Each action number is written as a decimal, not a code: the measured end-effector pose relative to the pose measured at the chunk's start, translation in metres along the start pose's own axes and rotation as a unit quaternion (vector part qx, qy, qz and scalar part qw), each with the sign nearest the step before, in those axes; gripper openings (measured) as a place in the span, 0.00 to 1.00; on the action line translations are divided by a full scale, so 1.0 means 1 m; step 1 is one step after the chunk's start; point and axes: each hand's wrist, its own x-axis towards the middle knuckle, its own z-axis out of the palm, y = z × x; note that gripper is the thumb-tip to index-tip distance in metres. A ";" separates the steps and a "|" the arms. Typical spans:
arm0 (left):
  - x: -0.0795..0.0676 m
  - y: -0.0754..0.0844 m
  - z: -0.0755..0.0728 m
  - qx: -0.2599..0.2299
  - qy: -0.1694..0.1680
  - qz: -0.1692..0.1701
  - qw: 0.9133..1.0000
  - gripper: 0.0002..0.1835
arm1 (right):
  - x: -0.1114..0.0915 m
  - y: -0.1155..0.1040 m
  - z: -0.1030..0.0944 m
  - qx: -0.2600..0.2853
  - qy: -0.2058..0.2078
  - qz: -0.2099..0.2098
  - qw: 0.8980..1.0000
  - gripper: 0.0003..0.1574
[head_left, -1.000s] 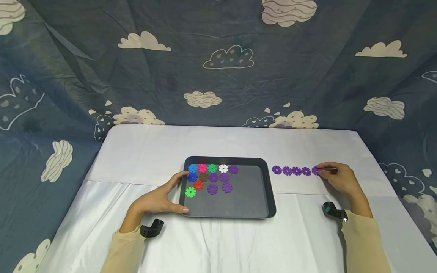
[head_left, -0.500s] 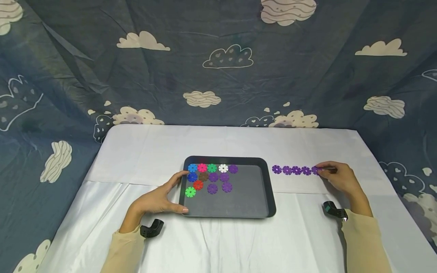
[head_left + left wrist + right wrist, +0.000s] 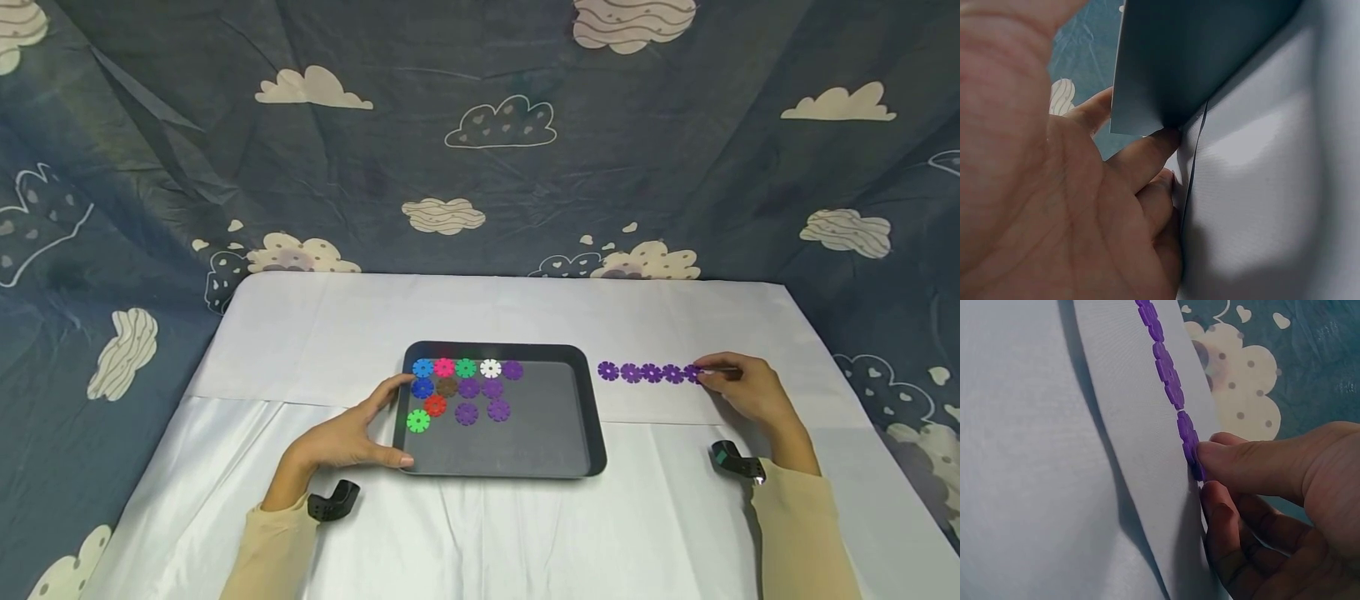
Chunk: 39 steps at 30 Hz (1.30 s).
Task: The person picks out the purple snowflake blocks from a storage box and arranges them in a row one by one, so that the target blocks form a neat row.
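Observation:
A dark grey tray (image 3: pixel 551 425) lies on the white cloth. Along its left side my left hand (image 3: pixel 348 437) is spread, the index fingertip at the left rim and the thumb at the near left corner. Fingers (image 3: pixel 1141 159) show against the outside of the tray wall (image 3: pixel 1166 56) in the left wrist view. To the right of the tray runs a row of several purple notched discs (image 3: pixel 651 372). My right hand (image 3: pixel 750 390) pinches the rightmost purple disc (image 3: pixel 1188 440) between thumb and fingers, covering part of it.
Inside the tray, toward its left and middle, lie several notched discs: blue (image 3: pixel 423 368), pink (image 3: pixel 444 367), white (image 3: pixel 491 368), brown (image 3: pixel 447 387), red (image 3: pixel 435 406), green (image 3: pixel 418 421) and purple (image 3: pixel 467 413). A dark cloud-print cloth (image 3: pixel 495 183) hangs behind the table.
Very little differs: the head view shifts slightly. My left hand stays at the tray, and the right hand keeps its pinch on the end purple disc.

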 end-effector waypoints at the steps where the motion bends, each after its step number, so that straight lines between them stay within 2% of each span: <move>1: 0.000 0.000 0.000 0.000 0.000 0.000 1.000 0.62 | 0.000 0.000 0.000 0.001 0.000 0.000 1.000 0.22; 12: 0.000 0.000 0.001 -0.004 0.000 -0.001 1.000 0.63 | -0.004 -0.006 -0.003 -0.003 0.004 -0.004 1.000 0.23; 18: 0.000 0.000 0.000 0.000 -0.003 -0.003 1.000 0.63 | -0.008 -0.022 -0.007 -0.016 0.007 -0.033 0.999 0.26; 24: 0.000 -0.001 0.000 0.001 -0.002 -0.001 1.000 0.63 | -0.012 -0.037 -0.008 -0.003 -0.008 -0.062 0.998 0.28; 33: -0.001 -0.002 0.001 0.002 0.002 0.007 1.000 0.63 | -0.014 -0.064 0.003 0.008 -0.012 -0.113 0.994 0.23; 39: -0.001 -0.001 0.000 0.014 0.004 0.012 1.000 0.62 | -0.018 -0.082 0.013 0.005 -0.026 -0.164 0.986 0.20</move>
